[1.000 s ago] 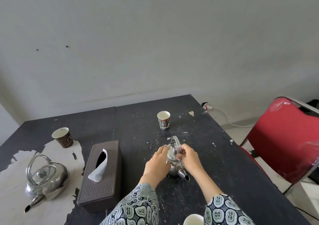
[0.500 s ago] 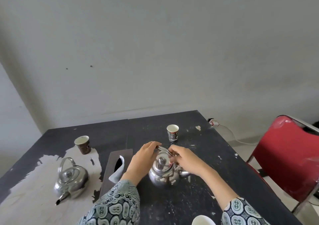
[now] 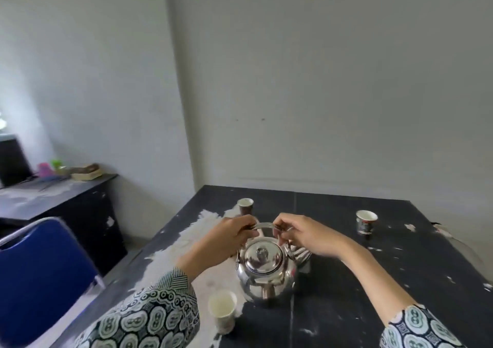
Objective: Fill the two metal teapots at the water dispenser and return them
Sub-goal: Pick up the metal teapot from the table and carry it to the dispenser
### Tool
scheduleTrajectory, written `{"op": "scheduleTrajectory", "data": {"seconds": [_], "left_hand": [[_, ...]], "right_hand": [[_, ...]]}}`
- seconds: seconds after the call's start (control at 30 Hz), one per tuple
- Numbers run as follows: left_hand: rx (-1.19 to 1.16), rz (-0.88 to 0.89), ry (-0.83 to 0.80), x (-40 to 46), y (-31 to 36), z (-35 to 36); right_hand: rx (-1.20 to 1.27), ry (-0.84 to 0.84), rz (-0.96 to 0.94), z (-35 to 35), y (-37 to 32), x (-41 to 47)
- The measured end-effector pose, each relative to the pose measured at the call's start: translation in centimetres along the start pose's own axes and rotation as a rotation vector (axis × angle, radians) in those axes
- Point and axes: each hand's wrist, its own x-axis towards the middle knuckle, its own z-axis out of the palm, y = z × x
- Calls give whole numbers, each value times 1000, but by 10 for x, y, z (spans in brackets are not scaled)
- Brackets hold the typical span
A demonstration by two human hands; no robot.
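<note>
While both hands grip its handle | lidded teapot (contents hidden) | paper cup nearby looks empty

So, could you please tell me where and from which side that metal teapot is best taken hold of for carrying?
Probably by the arched handle, taken from above. It stands upright over the lid of the metal teapot, and the left hand and right hand already pinch it near its two ends. The rounded, shiny body offers no grip, and the spout points toward the person.

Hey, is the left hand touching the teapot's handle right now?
Touching. The head view shows the left hand curled round the handle of the teapot.
</note>
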Motion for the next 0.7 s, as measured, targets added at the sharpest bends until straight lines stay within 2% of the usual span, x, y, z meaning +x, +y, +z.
{"op": "scheduleTrajectory", "data": {"seconds": [0.37, 0.7], "left_hand": [[4, -299, 93, -190, -134, -142], [55, -517, 203, -323, -266, -269]], "right_hand": [[101, -316, -313, 168, -178, 100], [195, -445, -535, 312, -340, 214]]}}
